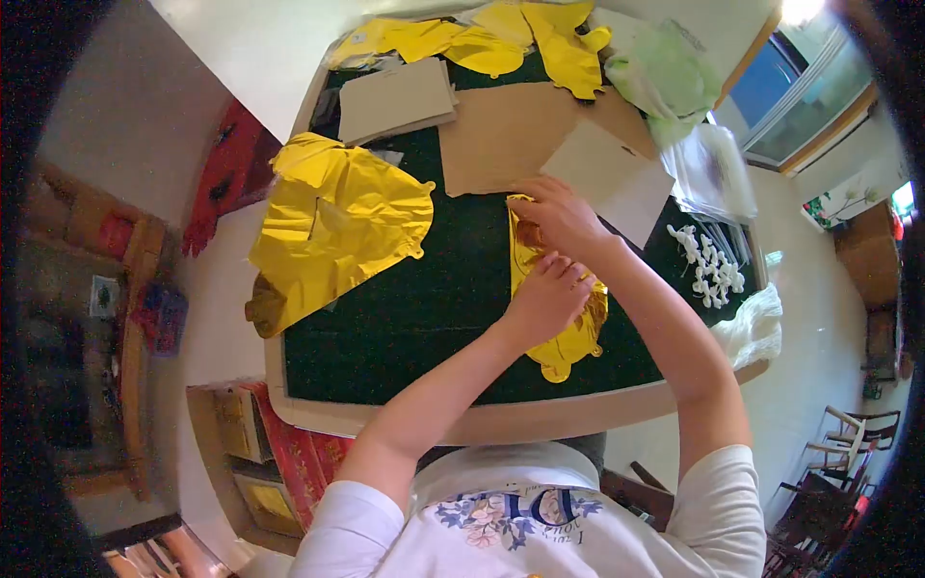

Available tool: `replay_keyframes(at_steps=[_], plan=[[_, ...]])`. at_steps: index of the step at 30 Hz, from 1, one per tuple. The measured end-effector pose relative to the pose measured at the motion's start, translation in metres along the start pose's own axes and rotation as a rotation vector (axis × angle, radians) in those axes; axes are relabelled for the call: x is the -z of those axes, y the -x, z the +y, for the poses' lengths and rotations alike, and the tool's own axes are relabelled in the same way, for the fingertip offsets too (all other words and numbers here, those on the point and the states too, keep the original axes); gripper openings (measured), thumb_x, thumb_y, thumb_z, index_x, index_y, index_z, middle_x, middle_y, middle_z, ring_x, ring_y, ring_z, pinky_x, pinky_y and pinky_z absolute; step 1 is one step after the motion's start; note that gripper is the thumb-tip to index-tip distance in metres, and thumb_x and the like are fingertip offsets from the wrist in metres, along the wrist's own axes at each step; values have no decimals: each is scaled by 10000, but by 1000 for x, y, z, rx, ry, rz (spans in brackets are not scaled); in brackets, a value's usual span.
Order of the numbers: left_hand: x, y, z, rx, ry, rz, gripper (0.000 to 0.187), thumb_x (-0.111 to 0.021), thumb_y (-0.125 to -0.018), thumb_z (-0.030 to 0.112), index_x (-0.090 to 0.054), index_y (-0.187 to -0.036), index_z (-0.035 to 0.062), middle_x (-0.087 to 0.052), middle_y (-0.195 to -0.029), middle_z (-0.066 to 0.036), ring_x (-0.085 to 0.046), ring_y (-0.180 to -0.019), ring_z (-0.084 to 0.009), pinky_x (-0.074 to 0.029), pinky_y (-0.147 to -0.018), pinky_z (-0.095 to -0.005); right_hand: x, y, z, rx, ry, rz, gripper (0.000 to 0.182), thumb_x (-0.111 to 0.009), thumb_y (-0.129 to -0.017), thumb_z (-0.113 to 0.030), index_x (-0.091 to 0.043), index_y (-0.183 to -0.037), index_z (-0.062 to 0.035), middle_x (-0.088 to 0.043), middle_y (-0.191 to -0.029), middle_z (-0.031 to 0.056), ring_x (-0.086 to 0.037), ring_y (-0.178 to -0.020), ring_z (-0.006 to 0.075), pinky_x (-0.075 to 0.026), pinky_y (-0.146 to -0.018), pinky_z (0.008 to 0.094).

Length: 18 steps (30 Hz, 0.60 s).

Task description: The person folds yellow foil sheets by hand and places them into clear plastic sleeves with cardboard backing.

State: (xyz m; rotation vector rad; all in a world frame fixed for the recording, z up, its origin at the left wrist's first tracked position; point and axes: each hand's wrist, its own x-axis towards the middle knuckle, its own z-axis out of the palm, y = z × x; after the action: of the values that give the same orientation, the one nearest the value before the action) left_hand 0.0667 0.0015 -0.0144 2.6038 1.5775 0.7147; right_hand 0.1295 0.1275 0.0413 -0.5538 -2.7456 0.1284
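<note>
Narrow gold foil piece, flat and shiny [573,339]: on the dark green-topped counter [405,337], before the wearer, lengthwise to the body, apparently so both hands reach it.

Right hand [564,218]: fingers extended over the foil's far end, seemingly to steady it.

Left hand [545,301]: fingers bent over its middle, nearer the body, perhaps to work the film against that hold. With the fingertips partly hidden, whether either hand pinches or merely presses cannot be told.

Brown cardboard sheet [491,135]: just beyond, a pale card [609,183] overlapping it.

Large crumpled gold foil piece [337,217]: left side, apart from the hands, likely leaving working room.

White knotted bundle [711,275]: right side, within reach.

More gold foil pieces [567,53]: far edge, seemingly out of the way.
</note>
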Motion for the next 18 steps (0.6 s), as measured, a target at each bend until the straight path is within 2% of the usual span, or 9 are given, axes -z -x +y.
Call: replay_keyframes(at_steps=[4, 7, 10, 13, 16, 18], plan=[[-1, 0, 0, -25, -2, 84, 338, -589, -851, 200, -624, -1159, 65, -569, -1250, -125, -477, -1226, -271, -338, -1063, -451, -8, -19, 14, -77, -102, -40, 296, -652, -741, -58, -681, -1022, -146, -603, -1060, 116, -582, -996, 313, -463, -885, 431], [-9, 0, -2, -18, 15, 108, 335, -590, -846, 197, -629, -1148, 58, -569, -1272, -135, -478, -1237, -278, -348, -1058, -454, -15, -34, 25, -92, -206, -154, 245, -615, -739, 6, -687, -940, -113, -603, -991, 111, -594, -935, 310, -478, -819, 408], [-9, 2, 0, -7, -4, 139, 320, -596, -840, 212, -626, -1128, 76, -568, -1259, -106, -480, -1221, -271, -354, -1063, -441, -14, -55, 33, -98, -321, -353, 222, -600, -730, 31, -684, -891, -95, -594, -944, 102, -595, -935, 299, -486, -791, 380], [-6, 2, 0, -6, -28, 123, 328, -569, -851, 220, -627, -1137, 72, -567, -1269, -110, -478, -1230, -269, -354, -1063, -436, -15, -77, 39, -32, -269, -552, 185, -599, -730, 21, -672, -861, -87, -590, -915, 105, -599, -912, 288, -485, -775, 378], [-7, 3, 1, -2, -8, 92, 333, -541, -861, 218, -624, -1149, 73, -561, -1280, -110, -472, -1242, -269, -355, -1061, -437, -22, -89, 45, -13, -306, -573, 107, -617, -751, -13, -653, -831, -74, -602, -864, 95, -601, -852, 281, -483, -754, 392], [-11, 2, 0, -1, -9, 94, 343, -543, -859, 223, -620, -1157, 70, -557, -1288, -112, -469, -1247, -272, -353, -1062, -445, -11, -85, 40, -150, -442, -432, 80, -639, -768, -50, -650, -845, -66, -620, -847, 100, -611, -825, 273, -485, -734, 393]])
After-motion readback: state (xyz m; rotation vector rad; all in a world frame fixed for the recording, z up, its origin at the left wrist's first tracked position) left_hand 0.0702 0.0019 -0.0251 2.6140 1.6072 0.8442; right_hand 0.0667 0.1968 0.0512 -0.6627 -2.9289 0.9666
